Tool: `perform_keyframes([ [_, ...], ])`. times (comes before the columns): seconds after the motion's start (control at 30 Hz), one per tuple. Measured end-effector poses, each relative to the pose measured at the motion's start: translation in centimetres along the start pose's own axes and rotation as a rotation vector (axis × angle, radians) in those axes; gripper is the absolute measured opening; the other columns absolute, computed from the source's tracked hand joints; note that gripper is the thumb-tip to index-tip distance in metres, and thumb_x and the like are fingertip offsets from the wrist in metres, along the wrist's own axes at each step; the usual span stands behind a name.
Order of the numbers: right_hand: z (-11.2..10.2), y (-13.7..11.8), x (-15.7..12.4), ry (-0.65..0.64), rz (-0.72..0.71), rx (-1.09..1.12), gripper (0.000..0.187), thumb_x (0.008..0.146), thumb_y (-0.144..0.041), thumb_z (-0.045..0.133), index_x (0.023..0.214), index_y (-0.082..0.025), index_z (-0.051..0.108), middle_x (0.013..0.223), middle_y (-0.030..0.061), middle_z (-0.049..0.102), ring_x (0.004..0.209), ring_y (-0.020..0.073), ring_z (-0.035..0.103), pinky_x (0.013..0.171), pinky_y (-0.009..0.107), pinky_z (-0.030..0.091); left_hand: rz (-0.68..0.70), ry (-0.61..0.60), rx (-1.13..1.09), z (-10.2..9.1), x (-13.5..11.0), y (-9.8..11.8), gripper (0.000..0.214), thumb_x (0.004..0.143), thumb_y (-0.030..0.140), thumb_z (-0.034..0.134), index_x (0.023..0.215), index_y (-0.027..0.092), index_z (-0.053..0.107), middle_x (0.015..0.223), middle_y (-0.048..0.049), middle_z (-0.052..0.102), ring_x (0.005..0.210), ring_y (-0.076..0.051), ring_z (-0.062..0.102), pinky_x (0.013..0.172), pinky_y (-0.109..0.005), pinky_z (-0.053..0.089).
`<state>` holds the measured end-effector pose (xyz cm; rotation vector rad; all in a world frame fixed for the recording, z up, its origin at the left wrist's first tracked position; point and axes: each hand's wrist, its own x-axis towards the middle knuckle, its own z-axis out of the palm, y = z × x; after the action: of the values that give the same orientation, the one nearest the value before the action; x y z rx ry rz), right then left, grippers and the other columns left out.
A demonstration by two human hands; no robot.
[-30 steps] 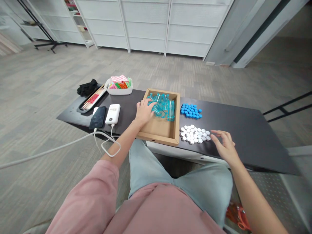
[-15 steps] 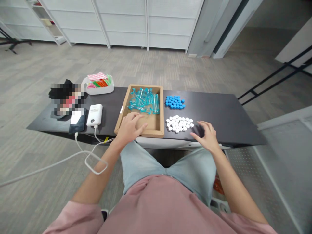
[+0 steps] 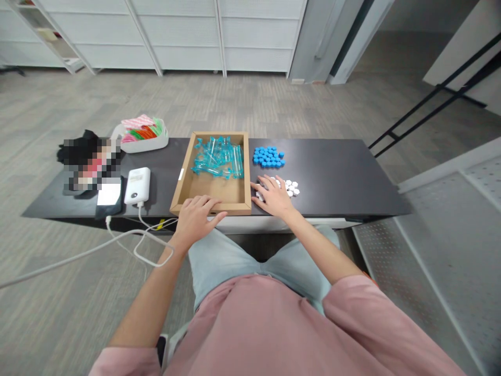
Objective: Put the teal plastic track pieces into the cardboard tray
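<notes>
My left hand [image 3: 197, 218] lies over the front left rim of the shallow cardboard box [image 3: 213, 196], fingers loosely stretched and thumb apart. Clear tubes with teal ends [image 3: 219, 156] lie jumbled in the far half of that box. To the right, my right hand [image 3: 274, 197] rests with spread fingers over the white hexagonal pieces [image 3: 291, 187], covering a good part of them. Its fingertips reach close to the box's right wall. Blue hexagonal pieces [image 3: 269, 157] sit in a cluster just beyond that hand.
On the dark table [image 3: 329, 177], a white power bank [image 3: 138, 185] with cables stands left of the box. Beside it lies a dark device with a bright screen [image 3: 109, 195]. Farther back is a white basket [image 3: 146, 145] of colourful items. A pixelated area covers the far left.
My right hand has moved left from beside the white pieces onto them. My left hand has drawn back from over the box to its front rim. The view has shifted slightly.
</notes>
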<state>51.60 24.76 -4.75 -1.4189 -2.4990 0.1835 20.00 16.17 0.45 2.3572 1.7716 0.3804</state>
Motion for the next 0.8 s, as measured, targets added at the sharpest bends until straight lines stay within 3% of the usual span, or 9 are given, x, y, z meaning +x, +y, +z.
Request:
perform_keyframes([
  [0.13, -0.1, 0.9, 0.6, 0.01, 0.009, -0.021, 0.05, 0.121, -0.042, 0.056, 0.163, -0.026, 0.077, 0.176, 0.0185, 0.066, 0.164, 0.0418, 0.058, 0.143, 0.071, 0.029, 0.007, 0.011, 0.02, 0.0, 0.0, 0.2, 0.039, 0.113, 0.06, 0.058, 0.131, 0.038, 0.084, 0.131, -0.0121, 0.084, 0.127, -0.043, 0.073, 0.107, -0.06, 0.051],
  [0.27, -0.6, 1.6, 0.6, 0.043, 0.038, -0.037, 0.048, 0.12, -0.038, 0.059, 0.162, -0.026, 0.077, 0.176, 0.0187, 0.066, 0.163, 0.0412, 0.058, 0.142, 0.069, 0.03, 0.016, 0.02, 0.05, 0.1, 0.0, 0.3, 0.039, 0.115, 0.058, 0.056, 0.131, 0.036, 0.083, 0.13, -0.0122, 0.084, 0.126, -0.043, 0.075, 0.107, -0.061, 0.052],
  [0.47, -2.6, 2.8, -2.8, 0.092, 0.125, -0.025, 0.059, 0.116, -0.053, 0.069, 0.168, -0.025, 0.071, 0.185, 0.0157, 0.059, 0.172, 0.0395, 0.049, 0.146, 0.063, 0.021, -0.002, 0.031, 0.02, 0.0, -0.1, 0.5, 0.036, 0.113, 0.057, 0.058, 0.13, 0.038, 0.084, 0.129, -0.0119, 0.084, 0.125, -0.043, 0.075, 0.107, -0.061, 0.053],
  [0.63, -4.6, 6.6, -6.3, 0.114, 0.349, 0.054, 0.066, 0.111, -0.06, 0.067, 0.173, -0.039, 0.061, 0.188, 0.002, 0.056, 0.171, 0.0382, 0.046, 0.144, 0.06, 0.029, -0.023, 0.026, -0.044, 0.2, 0.2, 0.2, 0.037, 0.112, 0.059, 0.06, 0.13, 0.039, 0.085, 0.13, -0.0129, 0.083, 0.128, -0.044, 0.073, 0.111, -0.063, 0.052],
  [0.8, -5.6, 10.8, -5.8, 0.15, 0.492, 0.2, 0.065, 0.11, -0.057, 0.05, 0.171, -0.037, 0.063, 0.182, 0.0082, 0.061, 0.165, 0.0392, 0.051, 0.135, 0.062, 0.04, -0.039, 0.097, -0.078, -0.1, -1.0, 0.9, 0.038, 0.11, 0.058, 0.063, 0.138, 0.04, 0.082, 0.145, -0.0119, 0.08, 0.145, -0.043, 0.068, 0.124, -0.066, 0.049],
])
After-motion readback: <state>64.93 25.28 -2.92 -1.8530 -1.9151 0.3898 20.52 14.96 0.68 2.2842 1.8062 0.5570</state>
